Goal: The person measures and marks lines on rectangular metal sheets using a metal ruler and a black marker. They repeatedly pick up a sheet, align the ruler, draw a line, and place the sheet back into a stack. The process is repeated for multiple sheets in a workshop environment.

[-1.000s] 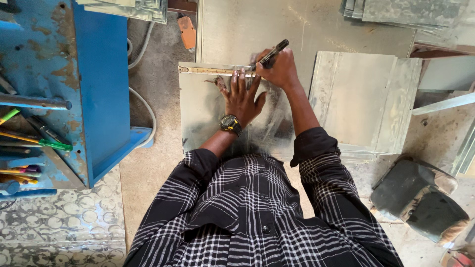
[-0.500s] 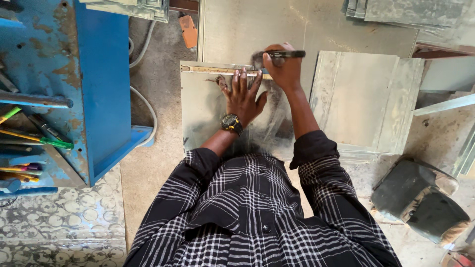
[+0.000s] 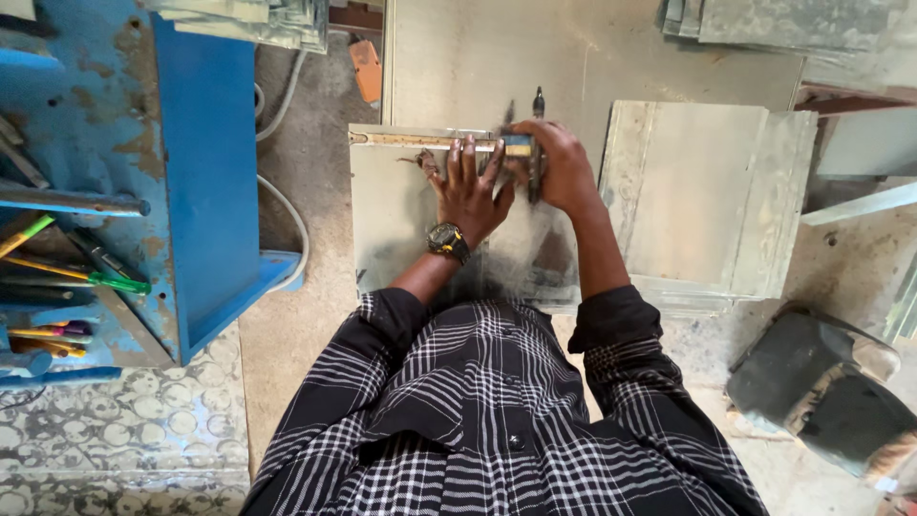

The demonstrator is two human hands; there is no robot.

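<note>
A grey metal sheet (image 3: 392, 215) lies on the concrete floor in front of me. Across its far edge rests a long yellowish ruler (image 3: 415, 139). My left hand (image 3: 468, 186), with a dark wristwatch (image 3: 447, 239) on the wrist, is spread flat, its fingers pressing on the ruler and the sheet. My right hand (image 3: 559, 167) grips a dark pen-like marking tool (image 3: 538, 105), held upright against the ruler's right end. My black-and-white checked shirt fills the lower middle of the view.
A blue metal bench (image 3: 205, 182) with screwdrivers and pens stands at the left. A stack of metal sheets (image 3: 702, 191) lies to the right, more sheets at the top. A dark block (image 3: 812, 387) sits lower right; a white cable (image 3: 287, 215) runs by the bench.
My right hand has turned the marking tool from lying slanted to standing upright at the ruler's right end. My left hand has stayed pressed on the ruler.
</note>
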